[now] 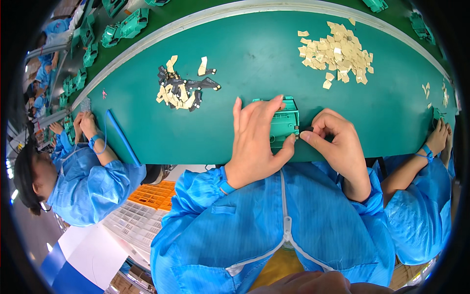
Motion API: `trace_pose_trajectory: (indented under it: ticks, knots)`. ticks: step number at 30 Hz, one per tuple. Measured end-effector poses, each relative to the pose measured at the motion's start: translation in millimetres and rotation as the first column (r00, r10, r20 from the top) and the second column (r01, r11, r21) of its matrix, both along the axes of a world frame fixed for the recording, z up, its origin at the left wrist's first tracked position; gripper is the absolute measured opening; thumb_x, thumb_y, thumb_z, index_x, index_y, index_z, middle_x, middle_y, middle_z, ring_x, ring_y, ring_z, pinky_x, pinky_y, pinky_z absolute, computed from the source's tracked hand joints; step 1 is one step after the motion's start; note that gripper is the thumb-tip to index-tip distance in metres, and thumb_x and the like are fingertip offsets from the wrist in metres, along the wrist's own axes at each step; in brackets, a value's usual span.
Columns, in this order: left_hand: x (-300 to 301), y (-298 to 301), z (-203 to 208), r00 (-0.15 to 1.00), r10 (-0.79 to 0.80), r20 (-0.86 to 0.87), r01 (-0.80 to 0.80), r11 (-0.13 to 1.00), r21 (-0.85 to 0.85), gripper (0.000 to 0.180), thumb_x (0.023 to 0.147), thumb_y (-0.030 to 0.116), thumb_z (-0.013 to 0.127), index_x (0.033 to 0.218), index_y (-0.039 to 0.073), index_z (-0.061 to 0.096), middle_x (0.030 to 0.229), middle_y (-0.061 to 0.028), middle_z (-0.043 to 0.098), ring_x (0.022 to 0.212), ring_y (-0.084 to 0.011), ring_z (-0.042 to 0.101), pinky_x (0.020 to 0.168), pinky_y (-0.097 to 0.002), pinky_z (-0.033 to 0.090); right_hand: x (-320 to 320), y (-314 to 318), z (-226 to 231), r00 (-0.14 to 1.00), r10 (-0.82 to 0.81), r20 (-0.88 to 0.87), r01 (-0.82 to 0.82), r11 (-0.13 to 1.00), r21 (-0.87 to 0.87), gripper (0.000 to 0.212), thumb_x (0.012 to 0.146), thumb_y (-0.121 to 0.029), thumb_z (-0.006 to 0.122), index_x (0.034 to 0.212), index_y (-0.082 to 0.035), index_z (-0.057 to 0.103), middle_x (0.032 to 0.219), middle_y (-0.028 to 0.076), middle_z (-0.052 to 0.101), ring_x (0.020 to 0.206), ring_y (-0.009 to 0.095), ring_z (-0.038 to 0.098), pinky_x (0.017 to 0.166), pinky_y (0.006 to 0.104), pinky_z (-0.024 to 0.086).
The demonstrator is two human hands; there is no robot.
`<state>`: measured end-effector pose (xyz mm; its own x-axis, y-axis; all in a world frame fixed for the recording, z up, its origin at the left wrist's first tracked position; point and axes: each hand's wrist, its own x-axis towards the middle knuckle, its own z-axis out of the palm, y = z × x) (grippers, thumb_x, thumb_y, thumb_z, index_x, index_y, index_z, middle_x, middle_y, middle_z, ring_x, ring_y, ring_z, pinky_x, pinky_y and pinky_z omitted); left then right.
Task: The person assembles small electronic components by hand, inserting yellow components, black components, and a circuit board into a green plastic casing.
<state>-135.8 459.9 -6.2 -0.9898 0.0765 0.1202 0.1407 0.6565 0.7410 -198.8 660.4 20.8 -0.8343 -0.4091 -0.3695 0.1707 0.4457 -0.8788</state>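
- Green plastic housing point(286, 120): located on the green tabletop point(235, 63) near its front edge, directly before the wearer's chest. This position likely gives both hands short reach and a clear view from above.
- Left hand point(257, 139): grasping the housing. The fingers extend across its left part and far side; the thumb bears near its lower right corner. The grip appears intended to stop the housing sliding or turning, while the right end remains exposed.
- Right hand point(338, 134): pinching a small black part point(307, 129) between thumb and forefinger, remaining fingers curled. A fingertip hold suits so small a part and probably permits fine alignment.
- Black part: positioned at the right end of the housing, beside small metallic details. Contact between the two cannot be confirmed at this scale.
- Mixed pile point(183, 88): black strips and cream pieces, placed ahead and to the left. Whether the pieces adhere to the strips cannot be told.
- Cream pile point(338, 54): loose, flat cream pieces, placed ahead and to the right. Both piles lie well apart from the housing, presumably to keep the working area unobstructed and the materials separate.
- Blue wristband point(226, 186): worn on the left wrist, probably for static grounding.
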Motion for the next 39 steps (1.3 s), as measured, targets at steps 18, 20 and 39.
trace_pose_trajectory:
  ticks: [18, 20, 39]
  knots:
    - [13.1, -16.1, -16.0, 0.996, -0.085, -0.030, 0.090, 0.930, 0.357, 0.107, 0.071, 0.010, 0.087, 0.155, 0.004, 0.021, 0.135, -0.0193, 0.048, 0.122, -0.0302, 0.051, 0.107, -0.0460, 0.041, 4.2, -5.5, 2.4, 0.944, 0.048, 0.328, 0.091, 0.914, -0.395, 0.017, 0.088, -0.001, 0.074, 0.081, 0.000, 0.059, 0.084, 0.002, 0.061, 0.074, 0.008, 0.056, 0.066, 0.0253, 0.046]
    - [14.9, -20.1, -15.0, 0.994, -0.094, -0.055, 0.109, 0.907, 0.407, 0.108, 0.071, 0.009, 0.086, 0.155, 0.004, 0.019, 0.135, -0.0188, 0.048, 0.122, -0.0300, 0.051, 0.107, -0.0453, 0.041, 6.5, -8.6, 6.5, 0.926, 0.067, 0.372, 0.099, 0.907, -0.410, 0.019, 0.089, -0.001, 0.074, 0.080, 0.000, 0.058, 0.085, 0.002, 0.059, 0.076, 0.007, 0.055, 0.066, 0.0246, 0.046]
    - [21.0, -27.9, 17.2, 0.976, -0.148, 0.158, 0.003, 0.739, 0.674, 0.091, 0.075, -0.004, 0.080, 0.149, 0.006, 0.028, 0.141, -0.0154, 0.043, 0.134, -0.0280, 0.045, 0.110, -0.0428, 0.041, 19.4, -20.2, 32.2, 0.993, 0.044, -0.114, -0.069, 0.972, -0.227, 0.012, 0.084, -0.003, 0.074, 0.081, 0.004, 0.066, 0.088, 0.011, 0.064, 0.072, 0.022, 0.068, 0.065, 0.0318, 0.053]
